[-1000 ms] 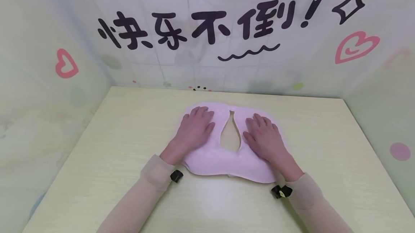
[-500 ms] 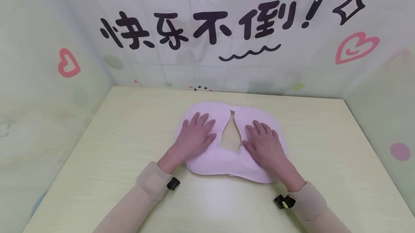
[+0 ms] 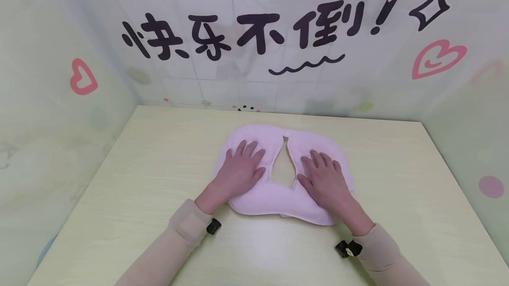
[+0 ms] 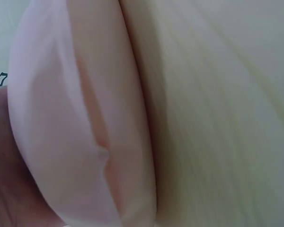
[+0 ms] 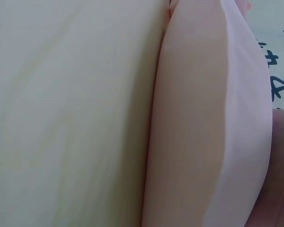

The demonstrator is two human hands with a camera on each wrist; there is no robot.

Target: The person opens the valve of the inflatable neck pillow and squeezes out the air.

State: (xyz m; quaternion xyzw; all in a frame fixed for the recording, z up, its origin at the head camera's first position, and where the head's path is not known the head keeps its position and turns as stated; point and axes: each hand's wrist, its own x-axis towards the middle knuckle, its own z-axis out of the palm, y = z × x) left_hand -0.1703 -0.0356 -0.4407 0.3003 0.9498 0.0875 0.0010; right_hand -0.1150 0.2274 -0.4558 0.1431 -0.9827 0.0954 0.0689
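A pale pink cushion with a teardrop-shaped opening in its middle lies flat on the table. My left hand rests on its left half, fingers spread and pointing away from me. On the right half lies my right hand, fingers extended, thumb close to the opening's edge. The left wrist view shows the cushion's front side with a seam, and part of the palm behind it. In the right wrist view the cushion's edge hides most of the hand.
The light wood-grain table reaches back to a white printed wall sheet with dark characters. Similar sheets with hearts and dots stand at the left and right. Small black devices are strapped at both sleeve cuffs.
Both hands have slid slightly back toward me over the cushion, and the left fingers have spread and straightened. The cushion stays in nearly the same place.
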